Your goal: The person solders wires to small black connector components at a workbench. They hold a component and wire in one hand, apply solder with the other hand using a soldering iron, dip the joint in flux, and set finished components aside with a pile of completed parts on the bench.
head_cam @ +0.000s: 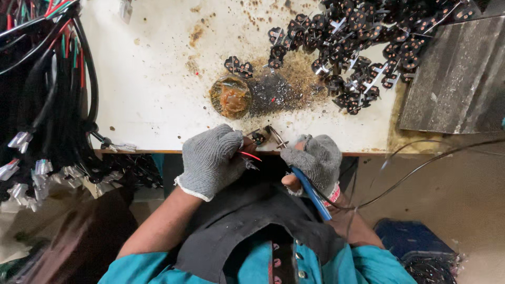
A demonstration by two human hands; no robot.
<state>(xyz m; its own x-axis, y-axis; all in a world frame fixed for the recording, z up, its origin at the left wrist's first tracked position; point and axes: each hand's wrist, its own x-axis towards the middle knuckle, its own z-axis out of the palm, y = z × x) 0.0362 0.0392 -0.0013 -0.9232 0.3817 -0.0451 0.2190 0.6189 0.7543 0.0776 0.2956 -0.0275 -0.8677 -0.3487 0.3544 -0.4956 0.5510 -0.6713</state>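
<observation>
Pinching a small black plug part (258,138) at centre frame, just over the white bench's (158,94) front edge: gloved left hand (210,160) curled tight round it, red wire (251,155) poking out. Right hand (317,160) closed on a blue-handled soldering iron (307,189), tip touching the part. Flux tin (230,97) just above, pile of black parts (363,47) upper right, cable bundle (47,94) far left.

Gloved left hand (210,160) pinches a small black connector (258,138); right hand (315,160) grips a soldering iron (302,179).
</observation>
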